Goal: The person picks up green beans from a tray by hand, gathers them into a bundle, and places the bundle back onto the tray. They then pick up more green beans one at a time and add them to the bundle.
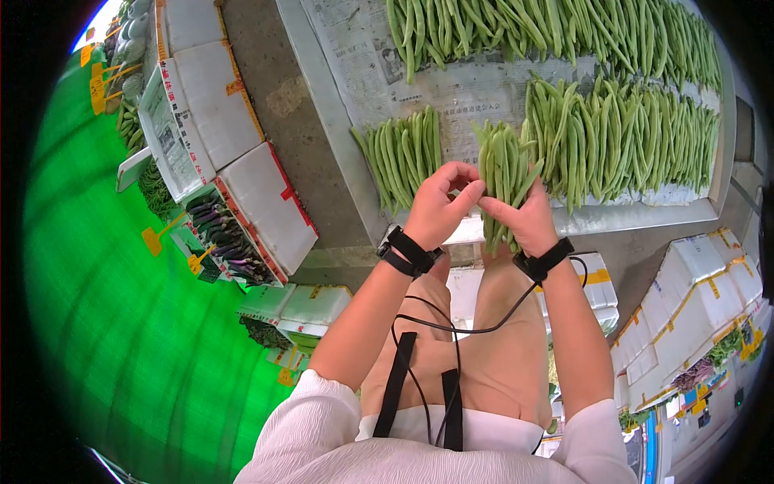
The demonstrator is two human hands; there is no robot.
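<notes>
A bunch of long green beans (502,165) is gripped in my right hand (530,218), with the thumb across the near side and the fingers behind. My left hand (447,198) is closed in a pinch at the bunch's left edge, its thumb tip close to my right thumb; what lies between those fingertips is hidden. Left of my hands lies a short row of green beans (401,157). To the right, a longer row of beans (621,141) lies side by side. Newspaper (451,101) lines the metal tray (334,105) under them.
Another bean row (556,28) fills the tray's far side. White foam boxes (266,206) stand at left, beside eggplants (226,242) and a green cloth (145,323). More foam boxes (685,302) stand at right. A black cable (484,329) runs from my wristbands across my lap.
</notes>
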